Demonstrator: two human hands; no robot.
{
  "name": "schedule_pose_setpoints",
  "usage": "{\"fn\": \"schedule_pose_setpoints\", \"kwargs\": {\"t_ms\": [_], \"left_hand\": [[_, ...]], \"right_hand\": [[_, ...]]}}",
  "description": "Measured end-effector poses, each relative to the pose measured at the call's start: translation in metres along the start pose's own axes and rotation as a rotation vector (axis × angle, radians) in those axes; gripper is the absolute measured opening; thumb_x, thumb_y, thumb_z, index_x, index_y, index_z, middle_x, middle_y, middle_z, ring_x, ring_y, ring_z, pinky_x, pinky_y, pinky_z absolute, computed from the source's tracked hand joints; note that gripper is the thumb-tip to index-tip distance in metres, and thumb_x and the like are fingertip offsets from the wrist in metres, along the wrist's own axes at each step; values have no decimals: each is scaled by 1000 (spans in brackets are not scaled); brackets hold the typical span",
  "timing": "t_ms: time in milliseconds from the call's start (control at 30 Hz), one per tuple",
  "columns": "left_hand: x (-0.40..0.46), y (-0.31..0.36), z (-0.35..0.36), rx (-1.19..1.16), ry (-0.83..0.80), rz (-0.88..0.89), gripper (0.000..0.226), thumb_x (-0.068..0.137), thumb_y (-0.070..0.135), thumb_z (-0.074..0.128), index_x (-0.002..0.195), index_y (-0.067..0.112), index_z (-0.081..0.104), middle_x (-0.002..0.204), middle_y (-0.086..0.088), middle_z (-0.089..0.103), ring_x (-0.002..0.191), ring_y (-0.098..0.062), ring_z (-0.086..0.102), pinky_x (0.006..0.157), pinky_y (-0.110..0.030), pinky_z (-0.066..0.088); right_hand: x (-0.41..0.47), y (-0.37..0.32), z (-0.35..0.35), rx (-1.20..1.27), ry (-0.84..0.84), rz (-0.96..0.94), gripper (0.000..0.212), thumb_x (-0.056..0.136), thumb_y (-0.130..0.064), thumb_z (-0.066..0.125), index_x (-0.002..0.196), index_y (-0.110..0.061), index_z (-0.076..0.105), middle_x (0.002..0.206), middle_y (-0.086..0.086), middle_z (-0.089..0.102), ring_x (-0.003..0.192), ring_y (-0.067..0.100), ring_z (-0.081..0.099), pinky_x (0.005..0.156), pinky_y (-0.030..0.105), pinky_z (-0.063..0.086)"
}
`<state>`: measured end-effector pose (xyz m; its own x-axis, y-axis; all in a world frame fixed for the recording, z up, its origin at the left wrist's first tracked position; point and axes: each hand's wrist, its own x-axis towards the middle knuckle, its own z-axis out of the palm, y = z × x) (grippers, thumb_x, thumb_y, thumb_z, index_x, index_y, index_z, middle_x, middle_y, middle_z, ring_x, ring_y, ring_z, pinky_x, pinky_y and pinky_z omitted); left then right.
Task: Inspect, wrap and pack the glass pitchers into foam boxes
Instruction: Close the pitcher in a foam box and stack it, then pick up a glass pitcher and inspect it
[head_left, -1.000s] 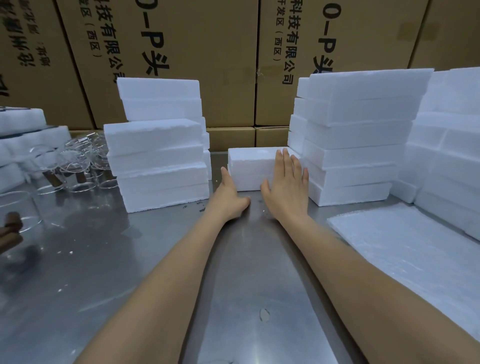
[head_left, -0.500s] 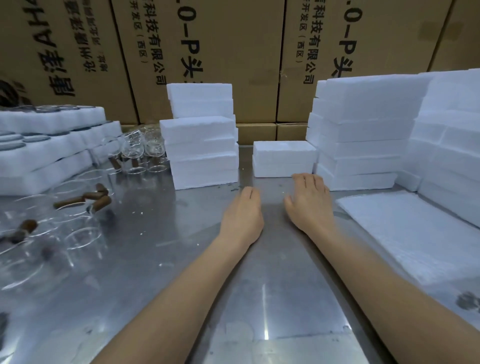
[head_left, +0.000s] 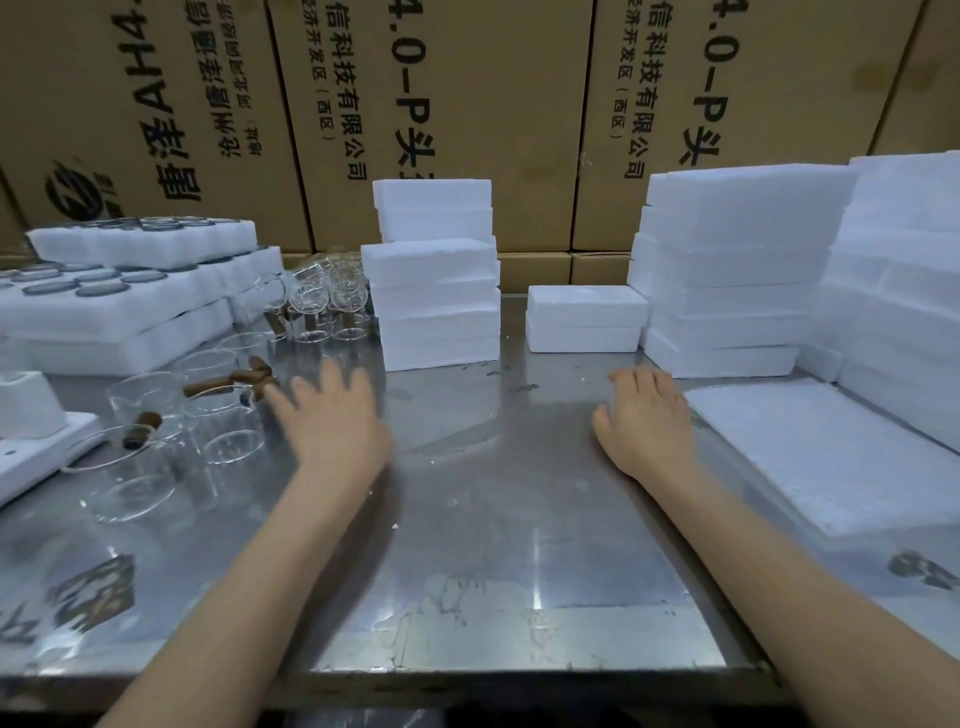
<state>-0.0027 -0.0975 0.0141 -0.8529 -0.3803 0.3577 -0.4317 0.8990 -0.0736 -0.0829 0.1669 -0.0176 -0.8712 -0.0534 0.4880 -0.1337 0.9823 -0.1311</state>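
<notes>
Two bare hands: left hand (head_left: 332, 421), right hand (head_left: 644, 421). One steel table (head_left: 498, 519). One lone foam box (head_left: 584, 319) at centre rear. Three stacks of foam boxes: middle stack (head_left: 434, 280), right stack (head_left: 727, 270), far-right stack (head_left: 898, 291); blocks per stack not countable. Glass pitchers (head_left: 218, 415) with wooden handles: at least four near, more in a rear cluster, total unclear. One sheet pile (head_left: 831, 457).

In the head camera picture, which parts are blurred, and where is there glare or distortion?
Head view: the left hand is smeared by motion blur, while the right hand is sharp. The steel table shows bright streaks of glare. The wide lens bends the cardboard cartons outward, and the glass pitchers are hard to outline.
</notes>
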Motion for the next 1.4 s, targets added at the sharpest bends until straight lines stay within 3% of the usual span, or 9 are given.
{"fn": "schedule_pose_setpoints", "kwargs": {"t_ms": [100, 233, 333, 700, 833, 1000, 1233, 1333, 1400], "left_hand": [[12, -31, 6, 41, -120, -160, 59, 94, 35, 52, 144, 13, 29, 155, -18, 10, 135, -51, 26, 111, -65, 12], [15, -40, 12, 75, -94, -177, 50, 91, 18, 52, 139, 11, 36, 145, -16, 21, 127, -45, 38, 107, -58, 25], [12, -26, 15, 90, -5, -43, 47, 88, 10, 49, 134, 15, 39, 139, -14, 25, 121, -37, 42, 100, -41, 31], [-9, 86, 6, -384, 81, 574, 58, 90, 13, 50, 144, 17, 30, 134, -8, 30, 104, -34, 50, 84, -36, 34], [-13, 117, -1, -526, 73, 701, 76, 92, 16, 52, 153, 17, 6, 133, -10, 32, 97, -35, 51, 77, -37, 38], [-18, 134, 4, -763, 173, 791, 80, 88, 10, 56, 153, 13, 8, 126, -8, 42, 96, -28, 50, 83, -33, 37], [-8, 125, 11, -1193, 242, 587, 82, 82, 36, 72, 147, 18, 26, 129, 7, 35, 119, -6, 39, 101, -23, 37], [-4, 119, 9, -1357, 110, 453, 89, 77, 43, 76, 148, 24, 25, 135, 15, 37, 123, -1, 40, 95, -6, 33], [-4, 117, 10, -1356, 30, 454, 86, 74, 44, 78, 145, 30, 31, 135, 14, 48, 121, -1, 47, 92, -5, 35]], "right_hand": [[1, -1, 0, -3, -6, 10, 40, 90, -22, 44, 127, -6, 46, 129, 12, 48, 124, 29, 37, 96, 38, 31], [3, -1, 3, -9, -7, 4, 40, 90, -22, 44, 127, -7, 46, 129, 12, 48, 122, 29, 37, 95, 38, 31], [4, -1, 4, 2, -4, 3, 39, 91, -22, 44, 126, -6, 47, 129, 12, 49, 123, 29, 37, 97, 38, 30], [7, 2, 6, 107, 53, -31, 34, 95, -24, 43, 124, -10, 52, 124, 9, 55, 120, 27, 40, 95, 37, 33], [8, 2, 1, 417, 12, -36, 27, 99, -34, 37, 90, -20, 57, 83, -3, 60, 88, 23, 55, 64, 33, 34], [4, 1, -8, 677, -182, -54, 40, 99, -41, 38, 67, -28, 58, 62, -11, 59, 65, 10, 54, 63, 29, 39], [2, -9, -15, 1011, -280, 25, 28, 97, -29, 51, 71, -18, 49, 61, -7, 44, 54, 7, 38, 54, 21, 30], [2, -15, -20, 1115, -250, 54, 24, 97, -25, 51, 73, -19, 49, 58, -11, 42, 52, 2, 37, 53, 17, 28], [2, -16, -22, 1137, -235, 58, 24, 97, -23, 51, 73, -19, 50, 55, -13, 44, 52, 2, 39, 55, 18, 29]]}}
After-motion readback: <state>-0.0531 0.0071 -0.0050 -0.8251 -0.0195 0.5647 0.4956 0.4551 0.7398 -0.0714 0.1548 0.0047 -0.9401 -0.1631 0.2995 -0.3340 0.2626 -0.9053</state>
